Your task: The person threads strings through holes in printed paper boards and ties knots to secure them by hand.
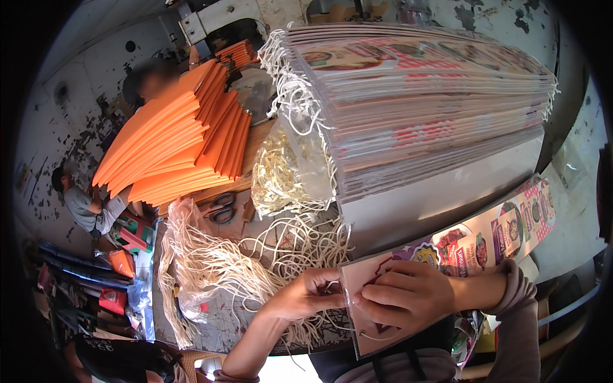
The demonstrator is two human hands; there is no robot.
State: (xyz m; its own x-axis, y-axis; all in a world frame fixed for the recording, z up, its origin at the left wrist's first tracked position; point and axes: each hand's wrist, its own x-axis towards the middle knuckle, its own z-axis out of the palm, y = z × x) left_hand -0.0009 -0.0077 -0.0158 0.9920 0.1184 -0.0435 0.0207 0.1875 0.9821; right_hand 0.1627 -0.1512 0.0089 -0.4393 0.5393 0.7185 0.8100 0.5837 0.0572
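A flat printed paper bag (472,246) lies in front of me, its near end under my hands. My right hand (408,295) presses on that pink end with fingers curled on the card. My left hand (308,293) pinches a thin white cord (338,284) at the bag's left edge. Loose white cords (255,255) are heaped just left of my left hand. A tall stack of finished printed bags (421,108) with cord handles stands behind the flat bag.
A stack of orange folded bags (179,140) fans out at the left. Scissors (222,209) lie beneath it, and a clear plastic sack of cords (284,172) sits in the middle. A person (83,204) crouches on the floor at far left.
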